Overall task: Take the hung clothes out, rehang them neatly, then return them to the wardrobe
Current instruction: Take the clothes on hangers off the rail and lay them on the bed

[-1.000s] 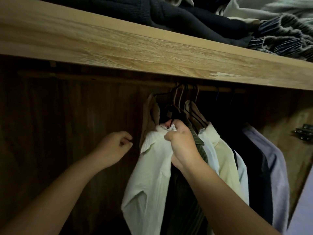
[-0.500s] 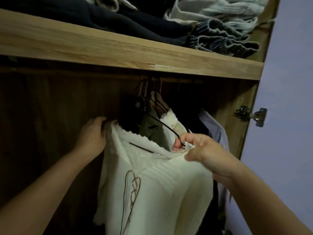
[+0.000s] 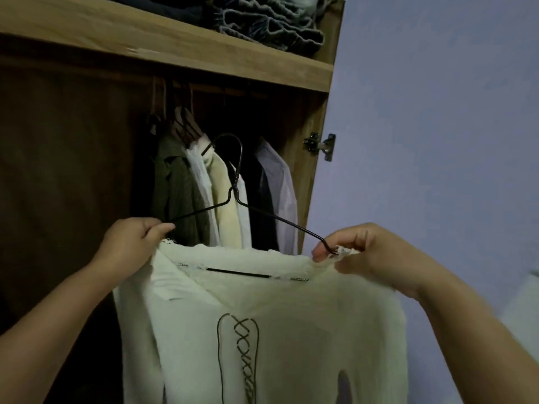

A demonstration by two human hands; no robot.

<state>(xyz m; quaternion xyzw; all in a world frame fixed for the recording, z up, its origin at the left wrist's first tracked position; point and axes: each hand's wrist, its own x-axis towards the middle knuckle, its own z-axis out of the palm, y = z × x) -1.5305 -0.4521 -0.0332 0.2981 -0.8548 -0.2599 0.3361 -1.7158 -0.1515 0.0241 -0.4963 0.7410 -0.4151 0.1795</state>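
Both hands (image 3: pixel 134 243) pinch a thin wire hanger (image 3: pixel 233 196) bearing a lace-edged cream top (image 3: pixel 277 330).

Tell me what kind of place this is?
Likely a bedroom wardrobe: shirts hang on a rail, folded clothes sit on the wooden shelf above, and a door hinge shows.

**Cream top on a wire hanger, held outside the wardrobe**

A cream top (image 3: pixel 262 330) with lace neckline and dark criss-cross lacing down the front hangs on a thin black wire hanger (image 3: pixel 236 196), hook free of the rail. Behind it, green, white, cream, dark and pale garments (image 3: pixel 221 193) hang inside the wooden wardrobe (image 3: pixel 309 182).
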